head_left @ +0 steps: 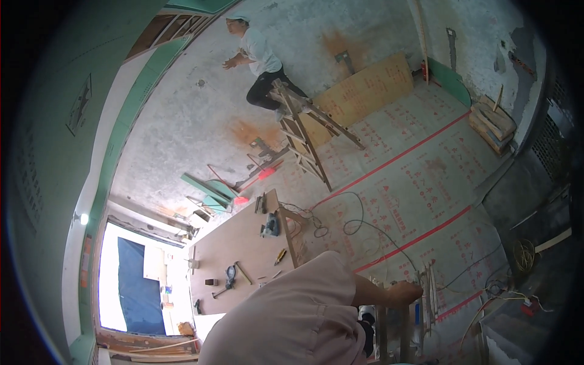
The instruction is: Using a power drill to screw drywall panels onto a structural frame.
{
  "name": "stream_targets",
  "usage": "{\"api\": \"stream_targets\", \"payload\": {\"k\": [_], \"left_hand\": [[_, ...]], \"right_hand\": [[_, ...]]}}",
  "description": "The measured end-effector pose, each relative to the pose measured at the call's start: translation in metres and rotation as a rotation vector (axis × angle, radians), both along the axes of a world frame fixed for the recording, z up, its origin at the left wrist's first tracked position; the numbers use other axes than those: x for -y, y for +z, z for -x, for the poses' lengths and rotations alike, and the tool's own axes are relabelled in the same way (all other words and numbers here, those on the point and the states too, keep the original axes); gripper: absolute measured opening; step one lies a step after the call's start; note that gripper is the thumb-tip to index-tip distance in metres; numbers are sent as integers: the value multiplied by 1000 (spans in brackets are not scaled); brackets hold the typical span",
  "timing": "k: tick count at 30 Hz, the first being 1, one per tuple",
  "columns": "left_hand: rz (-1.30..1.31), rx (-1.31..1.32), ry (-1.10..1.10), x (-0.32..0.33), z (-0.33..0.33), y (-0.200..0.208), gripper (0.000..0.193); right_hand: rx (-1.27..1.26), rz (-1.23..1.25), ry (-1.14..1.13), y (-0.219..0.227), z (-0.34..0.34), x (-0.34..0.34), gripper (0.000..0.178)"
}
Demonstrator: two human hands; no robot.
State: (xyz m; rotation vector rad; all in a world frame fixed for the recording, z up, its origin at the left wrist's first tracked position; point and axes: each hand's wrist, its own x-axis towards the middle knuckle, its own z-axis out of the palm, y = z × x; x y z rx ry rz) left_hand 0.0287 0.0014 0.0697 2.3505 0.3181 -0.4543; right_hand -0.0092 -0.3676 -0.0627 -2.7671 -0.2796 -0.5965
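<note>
A: Grip first — what are the hands doing?

B: Only one is showing. The right hand point(406, 292) is reaching out past the pink-sleeved shoulder and is closing over the top of a wooden ladder frame point(395, 322), fingers curled round the upper end of a rail. The left hand is lying outside the picture, so I cannot tell its state.

A: And where is the frame sitting?

B: Directly under the right hand, running down toward the person's feet, with thin wooden strips point(431, 286) standing just beside the fingers on the far side.

A: What makes the hold a good one?

B: I'd judge that wrapping the whole palm round the rail, rather than pinching with fingertips, is giving the steadier purchase, and that keeping weight centred over the rungs is mattering most. Cables point(359, 228) are trailing across the protective floor sheet point(426, 182) ahead of the hand, so feet should be staying clear of them.

A: Anything else nearby?

B: The counter point(237, 249) with scattered tools is lying well to the left of the hand, and another person point(258, 58) is working on a second ladder point(304, 137) far ahead.
</note>
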Motion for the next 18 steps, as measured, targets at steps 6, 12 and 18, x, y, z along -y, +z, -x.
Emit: {"api": "stream_targets", "payload": {"k": [6, 12, 18], "left_hand": [[14, -50, -77, 2, 0, 7, 17], [-18, 29, -89, 4, -1, 11, 19], [-38, 11, -70, 6, 2, 0, 17]], "right_hand": [[-50, 8, -5, -4, 8, -10, 34], [-99, 19, -19, -6, 12, -15, 34], [-144, 25, -30, -6, 21, -23, 34]]}}
